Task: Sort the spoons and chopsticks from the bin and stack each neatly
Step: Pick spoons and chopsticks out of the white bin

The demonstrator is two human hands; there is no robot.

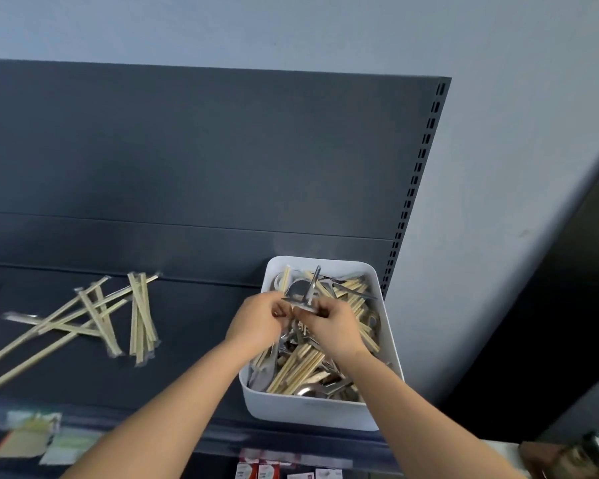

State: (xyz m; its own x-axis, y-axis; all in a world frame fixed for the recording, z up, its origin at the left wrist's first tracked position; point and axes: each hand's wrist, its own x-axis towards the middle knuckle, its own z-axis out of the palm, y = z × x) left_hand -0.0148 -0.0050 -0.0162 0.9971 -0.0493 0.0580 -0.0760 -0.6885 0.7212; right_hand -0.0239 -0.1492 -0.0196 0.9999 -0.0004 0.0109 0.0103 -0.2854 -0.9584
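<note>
White rectangular plastic bin [312,411] sits at 4 o'clock on dark grey metal shelf [194,354], full of mixed silver metal spoons [313,390] and pale wooden bin chopsticks [301,364]. Left hand [260,323] and right hand [331,328] meet over bin, both pinching 1 held spoon [313,285]. Sorted wrapped chopsticks [97,316] lie loosely crossed at 9 o'clock, well apart from bin

Print on the shelf-edge labels [25,437] is too blurred to read.
</note>
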